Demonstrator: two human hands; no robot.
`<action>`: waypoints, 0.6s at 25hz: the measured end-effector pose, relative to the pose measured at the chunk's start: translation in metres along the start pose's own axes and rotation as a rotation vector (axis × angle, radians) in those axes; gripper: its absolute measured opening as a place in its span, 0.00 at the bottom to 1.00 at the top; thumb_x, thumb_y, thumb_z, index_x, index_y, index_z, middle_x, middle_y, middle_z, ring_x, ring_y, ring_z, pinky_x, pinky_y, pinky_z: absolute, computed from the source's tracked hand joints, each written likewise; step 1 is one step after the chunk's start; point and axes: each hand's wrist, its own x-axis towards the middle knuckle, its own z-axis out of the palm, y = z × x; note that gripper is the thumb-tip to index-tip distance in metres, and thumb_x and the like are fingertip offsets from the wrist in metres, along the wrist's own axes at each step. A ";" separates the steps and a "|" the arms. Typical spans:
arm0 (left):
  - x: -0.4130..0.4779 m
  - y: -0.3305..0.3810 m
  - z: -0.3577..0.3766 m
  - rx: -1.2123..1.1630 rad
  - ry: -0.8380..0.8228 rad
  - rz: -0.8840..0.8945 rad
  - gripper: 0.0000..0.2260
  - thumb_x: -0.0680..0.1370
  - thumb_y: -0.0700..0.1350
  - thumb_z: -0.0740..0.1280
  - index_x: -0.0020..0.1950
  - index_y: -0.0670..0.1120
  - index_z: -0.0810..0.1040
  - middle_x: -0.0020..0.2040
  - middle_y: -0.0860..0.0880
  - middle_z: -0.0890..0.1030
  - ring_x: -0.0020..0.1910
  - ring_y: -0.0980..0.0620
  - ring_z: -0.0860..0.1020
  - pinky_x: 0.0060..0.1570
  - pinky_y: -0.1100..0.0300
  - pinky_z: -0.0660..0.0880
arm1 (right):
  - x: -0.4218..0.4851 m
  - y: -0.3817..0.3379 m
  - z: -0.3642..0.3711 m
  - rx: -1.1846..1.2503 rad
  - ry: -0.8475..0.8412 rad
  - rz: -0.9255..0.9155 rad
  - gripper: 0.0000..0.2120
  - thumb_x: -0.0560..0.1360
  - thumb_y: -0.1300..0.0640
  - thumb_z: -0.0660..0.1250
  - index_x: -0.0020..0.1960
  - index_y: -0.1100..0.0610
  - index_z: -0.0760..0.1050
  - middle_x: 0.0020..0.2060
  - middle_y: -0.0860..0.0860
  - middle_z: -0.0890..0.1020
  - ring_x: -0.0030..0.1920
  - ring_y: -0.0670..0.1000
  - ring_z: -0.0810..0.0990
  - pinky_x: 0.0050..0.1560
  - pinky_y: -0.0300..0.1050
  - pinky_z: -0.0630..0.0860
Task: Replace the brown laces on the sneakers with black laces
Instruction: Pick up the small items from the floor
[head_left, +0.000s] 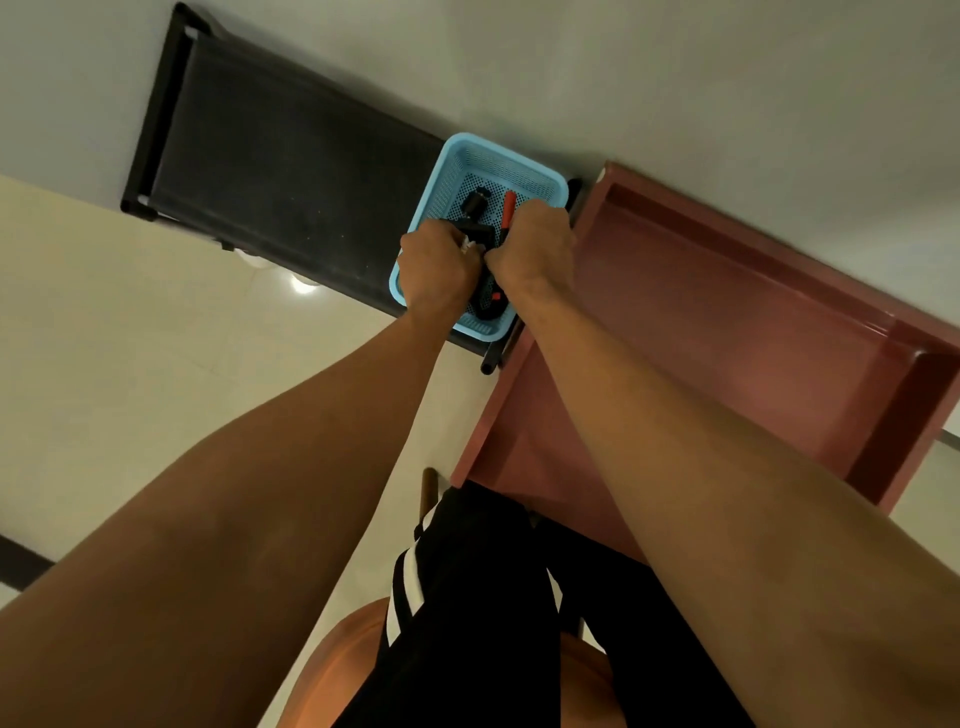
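Left hand (439, 270), right hand (535, 244) inside basket (470, 139)

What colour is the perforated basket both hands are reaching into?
Light blue basket, clearest in the head view.

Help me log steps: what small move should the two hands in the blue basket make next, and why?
Probably raise the left hand and right hand slightly out of the blue basket, to show what they hold. Both reach down among dark items, fingers hidden, so a grasp cannot be confirmed.
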 end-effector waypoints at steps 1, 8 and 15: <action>0.000 0.000 0.001 0.003 0.001 -0.004 0.10 0.78 0.47 0.73 0.56 0.43 0.86 0.52 0.44 0.85 0.49 0.47 0.84 0.43 0.60 0.75 | 0.002 0.001 0.002 -0.014 0.005 -0.012 0.08 0.77 0.61 0.74 0.55 0.58 0.79 0.48 0.51 0.81 0.48 0.51 0.82 0.48 0.45 0.82; -0.001 0.003 0.003 -0.040 0.045 0.021 0.12 0.80 0.47 0.72 0.59 0.42 0.84 0.54 0.44 0.85 0.49 0.51 0.81 0.45 0.63 0.72 | 0.013 -0.002 0.010 -0.100 0.010 -0.081 0.10 0.82 0.63 0.66 0.63 0.58 0.76 0.54 0.54 0.81 0.52 0.52 0.82 0.48 0.43 0.78; -0.007 0.000 0.007 -0.077 0.083 0.045 0.13 0.80 0.47 0.72 0.63 0.43 0.83 0.60 0.44 0.83 0.57 0.50 0.81 0.50 0.65 0.69 | 0.014 0.000 0.010 -0.071 -0.006 -0.084 0.10 0.82 0.65 0.64 0.63 0.60 0.75 0.53 0.55 0.81 0.49 0.50 0.79 0.49 0.46 0.81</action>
